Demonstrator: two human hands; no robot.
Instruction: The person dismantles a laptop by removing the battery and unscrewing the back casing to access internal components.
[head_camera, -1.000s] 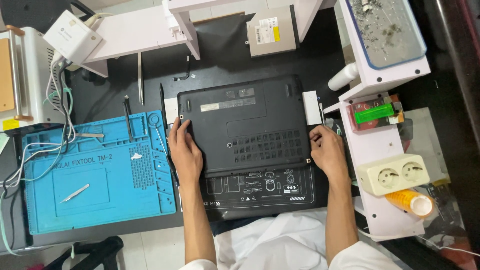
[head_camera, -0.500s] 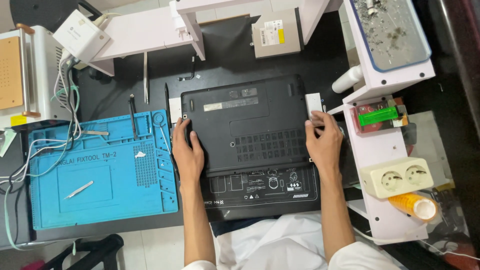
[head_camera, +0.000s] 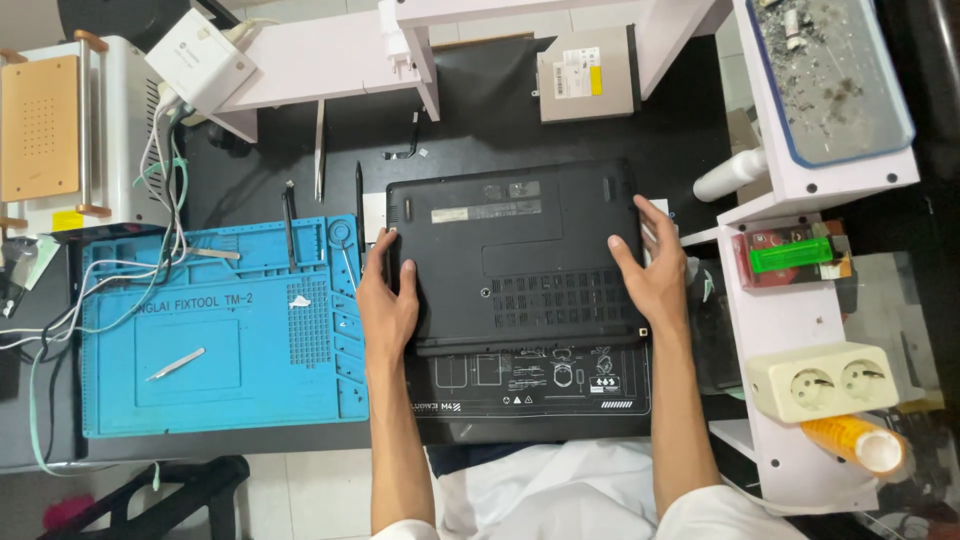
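A black laptop (head_camera: 515, 255) lies bottom side up on a dark work mat (head_camera: 530, 385) in the middle of the bench. My left hand (head_camera: 387, 300) grips its left edge, fingers curled over the side. My right hand (head_camera: 652, 270) holds the right edge with the thumb on the underside. Both forearms reach up from the bottom of the view.
A blue repair mat (head_camera: 220, 330) with tweezers (head_camera: 175, 364) lies to the left, thin tools (head_camera: 290, 235) at its top. A white machine (head_camera: 60, 135) stands far left. An optical drive (head_camera: 585, 85) sits behind. Right shelves hold a tray (head_camera: 835, 80), a power socket (head_camera: 825, 380) and an orange bottle (head_camera: 855, 440).
Both hands have slid up along the laptop's sides, and the laptop has shifted away from me, uncovering more of the dark mat's printed front strip.
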